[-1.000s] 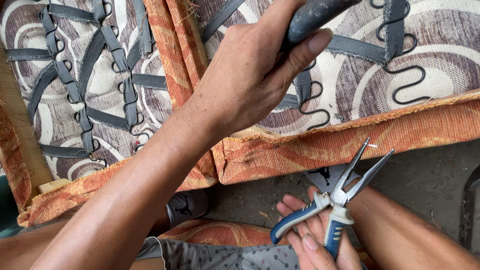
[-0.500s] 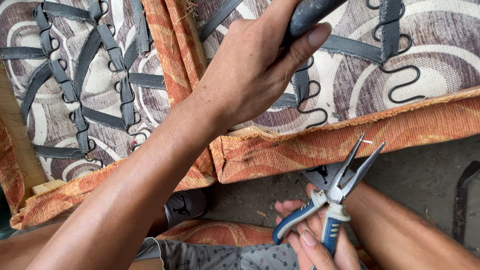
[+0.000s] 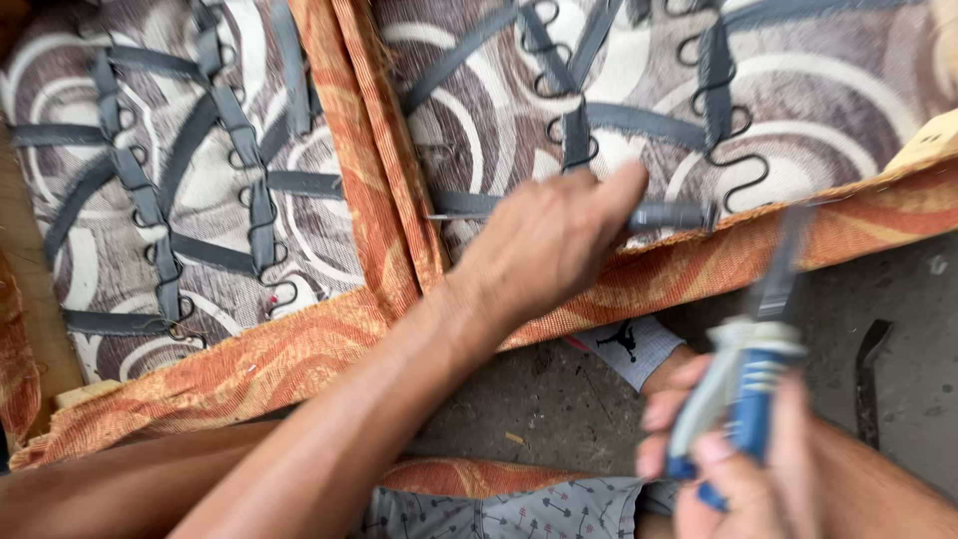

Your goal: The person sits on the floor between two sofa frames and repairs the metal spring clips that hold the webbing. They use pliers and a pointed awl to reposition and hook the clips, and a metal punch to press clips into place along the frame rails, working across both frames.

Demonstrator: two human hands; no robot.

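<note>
Reaching across the upturned seat frame (image 3: pixel 299 349), the left hand (image 3: pixel 544 245) is now lying lower and flatter than half a second ago, when it was raised near the top edge clutching a dark handle. Its grip is clenching a grey strap (image 3: pixel 669 215), pulling it toward the right; the strap's long axis is running nearly level, its free end pointing right toward the orange fabric edge (image 3: pixel 848 235). Webbing straps (image 3: pixel 239 150) and wire zigzag springs (image 3: pixel 733 160) are criss-crossing the swirl-patterned cloth (image 3: pixel 479 130) to the left and above.

Sitting lower right, the right hand (image 3: pixel 738 469) is grasping blue-and-grey pliers (image 3: pixel 753 369) by the handles. The tool has swung since the earlier frame: then leaning up to the right with its tips spread, it is now standing almost upright, nose pointing up at the fabric edge, blurred by motion so the tips cannot be made out. A dark metal bar (image 3: pixel 870 379) is lying on the concrete floor (image 3: pixel 918 319) just right of it.
</note>
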